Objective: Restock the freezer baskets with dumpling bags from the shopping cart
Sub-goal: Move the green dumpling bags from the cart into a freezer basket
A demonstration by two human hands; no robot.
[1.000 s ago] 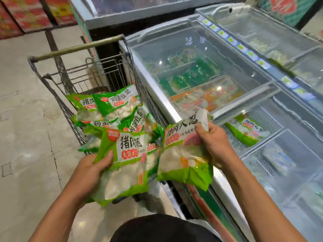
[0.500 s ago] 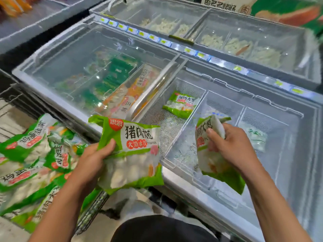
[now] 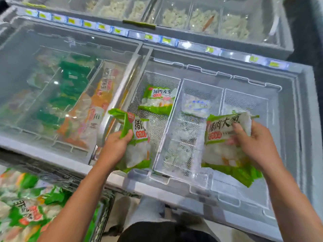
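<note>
- Two dumpling bags are held over the open freezer; each is a soft pouch with green borders, a white label panel bearing large dark characters and a red badge, and a clear window through which pale dumplings are seen.
- The left bag is held upright and partly folded by the left hand; the grip is closed on its left edge, thumb on the front, above the near end of the left basket.
- The right bag is held by the right hand; the grip is closed on its upper right corner, with the bag hanging tilted over the near ends of the middle basket and the right basket.
- One matching bag lies flat at the far end of the left basket, on the white mesh floor.
- A clear frosted packet lies at the far end of the middle basket.
- Pale contents are seen in the right basket but cannot be identified.
- The left half of the freezer is covered by a sliding glass lid, beneath which green and orange packs are seen.
- More green bags are piled in the shopping cart at the lower left, beside the freezer's near edge.
</note>
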